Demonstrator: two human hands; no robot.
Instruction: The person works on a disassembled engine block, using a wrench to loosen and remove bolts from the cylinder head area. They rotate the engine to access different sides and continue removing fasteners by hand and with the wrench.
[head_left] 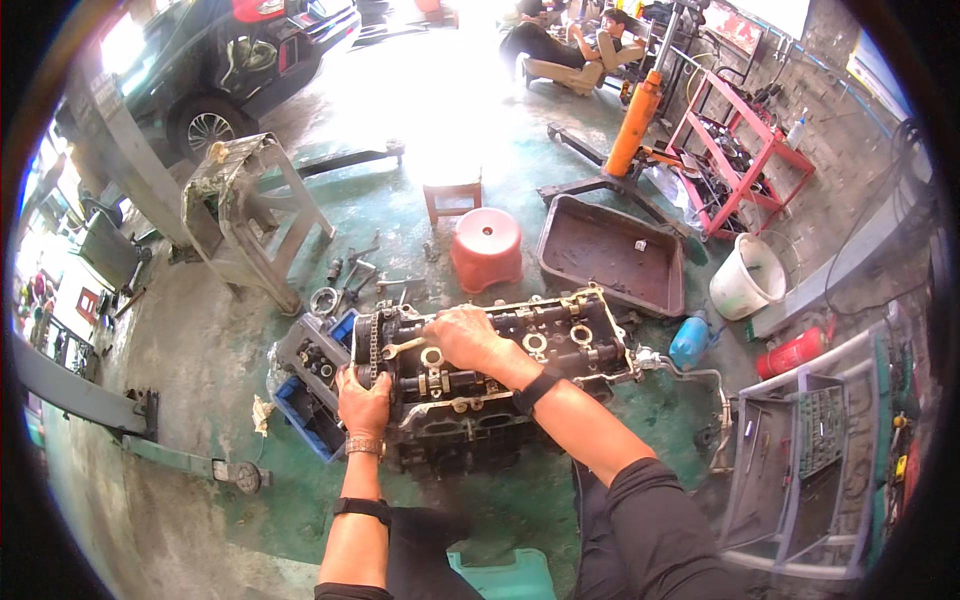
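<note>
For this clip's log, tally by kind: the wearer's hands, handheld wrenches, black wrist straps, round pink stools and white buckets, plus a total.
Left hand and right hand: 2
Wrench: 1
Black wrist straps: 2
Round pink stool: 1
White bucket: 1
Total: 7

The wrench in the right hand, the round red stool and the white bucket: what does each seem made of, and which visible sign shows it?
Wrench: probably steel, fairly smooth, from its pale metallic sheen.
Red stool: likely moulded plastic, satin; even colour, rounded edges.
White bucket: apparently plastic, dull; thin plain wall, though painted metal remains possible.
</note>
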